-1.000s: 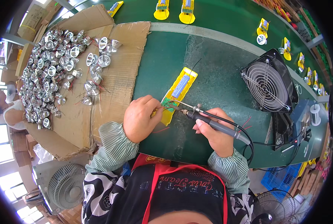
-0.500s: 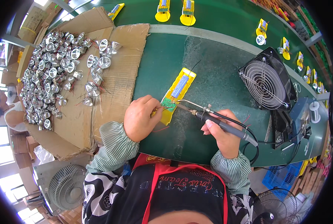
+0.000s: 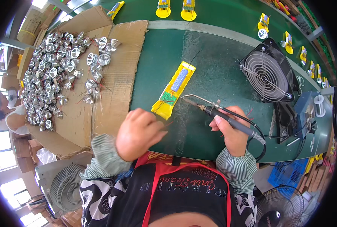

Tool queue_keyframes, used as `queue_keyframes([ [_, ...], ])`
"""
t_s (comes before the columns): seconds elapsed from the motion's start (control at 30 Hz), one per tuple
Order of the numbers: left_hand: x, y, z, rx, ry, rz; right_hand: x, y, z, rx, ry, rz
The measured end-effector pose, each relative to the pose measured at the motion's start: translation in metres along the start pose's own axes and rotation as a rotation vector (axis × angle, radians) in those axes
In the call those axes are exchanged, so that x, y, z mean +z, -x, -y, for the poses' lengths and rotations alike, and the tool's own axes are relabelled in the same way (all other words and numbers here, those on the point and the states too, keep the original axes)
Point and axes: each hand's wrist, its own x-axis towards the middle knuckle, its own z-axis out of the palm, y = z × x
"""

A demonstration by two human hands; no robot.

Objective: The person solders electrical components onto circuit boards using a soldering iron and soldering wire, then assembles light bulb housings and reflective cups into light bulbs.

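Observation:
A yellow plastic housing [image 3: 163,110] lies slanted on the green bench, with a blue cylindrical battery [image 3: 180,80] and a green circuit board [image 3: 168,98] in it. Thin dark wires trail from both its ends. My right hand [image 3: 232,132] grips a soldering iron [image 3: 229,124] with a bent metal feed tube [image 3: 196,97] clamped along it. The tip points left, just right of the board and apart from it. My left hand [image 3: 140,134], slightly blurred, hovers below and left of the housing, fingers loosely bent and thumb apart. I see nothing in it.
Silver reflector cups [image 3: 53,72] with red wires crowd a cardboard sheet [image 3: 119,75] at left. A black square fan [image 3: 266,72] stands at right, near a solder spool [image 3: 319,106] and a blue box [image 3: 305,109]. More yellow housings [image 3: 188,13] line the green strip beyond.
My left hand has let go of the wire at the board and drawn back down and left. The iron's tip has moved off the board. The housing sits slightly further left and up in view.

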Motion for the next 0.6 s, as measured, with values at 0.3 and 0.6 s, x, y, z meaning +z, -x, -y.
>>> queue_keyframes([
  [0.3, 0.036, 0.007, -0.011, 0.003, -0.400, 0.147, -0.001, 0.002, 0.003, -0.005, 0.005, -0.009],
  [0.6, 0.013, -0.019, 0.017, -0.418, 0.221, -0.218, 0.003, 0.000, 0.001, -0.020, -0.015, -0.005],
])
